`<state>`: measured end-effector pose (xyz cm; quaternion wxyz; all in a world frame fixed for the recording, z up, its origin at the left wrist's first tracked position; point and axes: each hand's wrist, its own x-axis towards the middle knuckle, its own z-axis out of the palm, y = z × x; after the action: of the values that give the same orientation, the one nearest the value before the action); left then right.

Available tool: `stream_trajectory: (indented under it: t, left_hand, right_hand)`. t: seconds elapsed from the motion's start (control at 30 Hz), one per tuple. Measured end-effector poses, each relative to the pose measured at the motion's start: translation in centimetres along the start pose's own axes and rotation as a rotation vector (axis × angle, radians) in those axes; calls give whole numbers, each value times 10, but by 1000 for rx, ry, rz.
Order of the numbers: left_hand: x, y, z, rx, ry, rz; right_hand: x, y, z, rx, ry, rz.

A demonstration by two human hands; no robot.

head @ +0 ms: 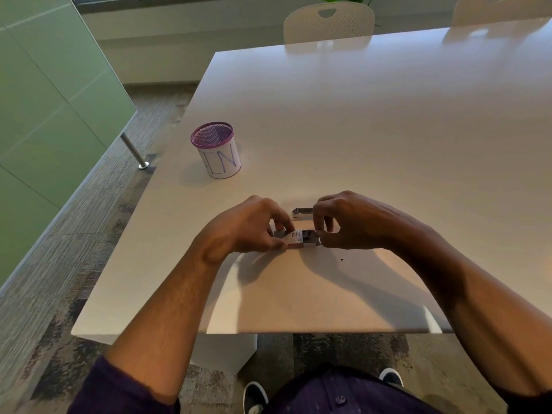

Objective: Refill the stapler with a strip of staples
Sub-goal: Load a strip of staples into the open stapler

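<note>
A small staple box (294, 238) with a white printed label lies on the white table (373, 138) near its front edge. My left hand (254, 225) pinches the box's left part between thumb and fingers. My right hand (346, 222) holds the box's right end, where a dark opening shows. Just behind the hands lies a small silver stapler (302, 212), partly hidden by my right fingers. No loose strip of staples can be made out.
A purple mesh pen cup (216, 149) with a white paper label stands at the table's left side. Two white chairs (328, 22) stand at the far edge. The table's left edge drops to carpet beside a green glass wall.
</note>
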<state>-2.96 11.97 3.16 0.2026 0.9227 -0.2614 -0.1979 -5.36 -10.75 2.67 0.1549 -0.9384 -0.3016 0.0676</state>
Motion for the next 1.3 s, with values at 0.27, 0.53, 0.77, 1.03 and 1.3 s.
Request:
stream_trajectory:
  t: [0.27, 0.53, 0.77, 1.03, 1.3]
  left_hand:
    - [1, 0, -1, -8, -5, 2]
    - [1, -1, -1, -14, -6, 2]
    - [0, 0, -1, -21, -8, 2]
    - [0, -1, -1, -24, -9, 10]
    - [-1, -2, -1, -25, 5, 16]
  right_hand:
    - [-1, 4, 1, 49, 116, -14]
    - [1, -1, 3, 51, 63, -110]
    - [2, 0, 5, 66, 86, -85]
    - [4, -5, 7, 40, 62, -67]
    - [10, -5, 12, -7, 13, -21]
